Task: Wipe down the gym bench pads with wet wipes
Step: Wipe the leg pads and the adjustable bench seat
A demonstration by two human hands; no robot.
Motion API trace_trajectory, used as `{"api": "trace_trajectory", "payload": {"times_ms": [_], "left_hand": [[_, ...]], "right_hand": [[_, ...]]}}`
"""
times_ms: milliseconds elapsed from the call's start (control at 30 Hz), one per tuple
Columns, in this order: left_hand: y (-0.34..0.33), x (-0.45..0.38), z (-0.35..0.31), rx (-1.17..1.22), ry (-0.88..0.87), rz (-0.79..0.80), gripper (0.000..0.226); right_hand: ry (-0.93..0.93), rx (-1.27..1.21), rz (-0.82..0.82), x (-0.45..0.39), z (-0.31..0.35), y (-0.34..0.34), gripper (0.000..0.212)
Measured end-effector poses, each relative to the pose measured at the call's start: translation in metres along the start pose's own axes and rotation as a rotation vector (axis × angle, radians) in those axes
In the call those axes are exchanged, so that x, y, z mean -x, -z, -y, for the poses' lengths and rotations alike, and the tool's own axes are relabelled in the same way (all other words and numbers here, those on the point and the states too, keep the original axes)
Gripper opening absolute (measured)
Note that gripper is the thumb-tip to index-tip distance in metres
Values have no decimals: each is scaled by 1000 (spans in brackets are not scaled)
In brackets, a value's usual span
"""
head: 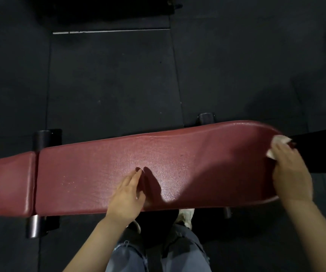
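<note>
Far left: short red pad (5, 185), split from the long red pad (119, 165) by a narrow seam (35, 183). Long axis of the bench running left to right across the view, rising slightly toward the right, over dark floor mats (109, 85) and black frame feet (47, 139).

Near the middle, on the near half of the long pad: left hand (127, 195), fingers straight and close together, lying flat on the vinyl, holding nothing, apparently steadying.

Far right, at the rounded end of the long pad: right hand (290, 173), blurred, fingers spread over a crumpled white wipe (279, 143) and pressing it to the surface; wipe poking out beyond the fingertips, close to the far edge. Whether the fingers curl round the wipe or only press it flat: cannot tell through the blur.

Unwiped stretch judged to lie leftward from the wipe, along the long axis, toward the left hand and the seam. Right hand the nearer one to the wipe's work; left hand squarely in that path, so likely needing to lift or slide off. Short pad furthest from the wipe, nearer the left hand.
</note>
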State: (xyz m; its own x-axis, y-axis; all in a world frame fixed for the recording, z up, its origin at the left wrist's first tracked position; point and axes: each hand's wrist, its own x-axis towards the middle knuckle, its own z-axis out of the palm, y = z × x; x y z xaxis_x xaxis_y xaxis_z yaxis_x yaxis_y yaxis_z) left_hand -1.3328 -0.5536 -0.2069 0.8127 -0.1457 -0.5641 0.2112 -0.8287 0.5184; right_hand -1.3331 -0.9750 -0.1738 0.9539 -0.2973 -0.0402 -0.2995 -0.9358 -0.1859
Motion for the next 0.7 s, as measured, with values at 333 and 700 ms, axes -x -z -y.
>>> {"api": "trace_trajectory", "payload": {"times_ms": [333,700], "left_hand": [[-4,10,29,34,28,44,64],[-8,22,55,-63,5,121,65]], "right_hand": [[261,99,69,25,274,-130,59],[294,-25,57,6,74,-55,41]]}}
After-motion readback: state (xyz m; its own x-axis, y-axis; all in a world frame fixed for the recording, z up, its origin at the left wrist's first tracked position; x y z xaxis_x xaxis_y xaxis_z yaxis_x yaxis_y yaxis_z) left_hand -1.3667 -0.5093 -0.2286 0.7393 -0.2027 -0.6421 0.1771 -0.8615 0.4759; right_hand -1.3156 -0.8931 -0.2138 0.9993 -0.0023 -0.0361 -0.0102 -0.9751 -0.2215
